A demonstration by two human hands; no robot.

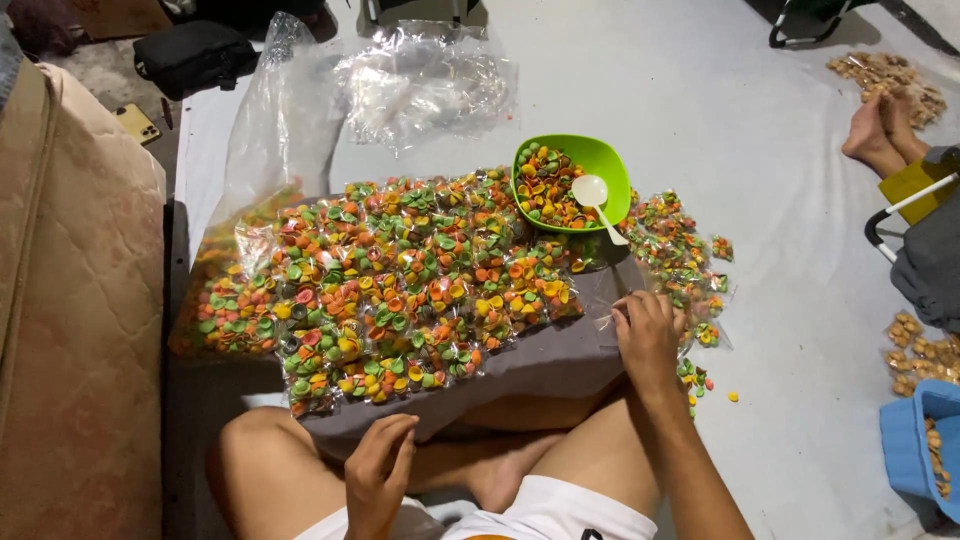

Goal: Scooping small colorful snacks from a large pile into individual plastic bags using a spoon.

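Right hand (648, 338): fingers curled together, pinching a small clear plastic bag (612, 312) at the right edge of the grey board (560, 365) on the lap. Bag is nearly transparent (contents hard to make out).

Left hand (378, 478): loosely curled, fingers bent in, resting on the left thigh at the board's near edge. Can't tell if it holds anything.

Board is covered with sealed packets of coloured snacks (400, 285), orange, green and yellow, packed edge to edge. Green bowl (605, 165) at 1 o'clock from the pile, part full of the same loose pieces, white spoon (594, 198) lying in it. More packets (680, 250) spill onto the floor at 3 o'clock of the pile, just beyond the right hand.

Surface: pale floor sheet (720, 90). Large clear bags (420, 85) crumpled at 12 o'clock. Mattress (80, 330) stands at 9 o'clock, a phone (138, 123) and black bag (193, 52) behind it.

At 3 o'clock another person's feet (878, 135), brown snacks (885, 75) piled by them, a blue tub (915, 445) cut off at the frame edge.
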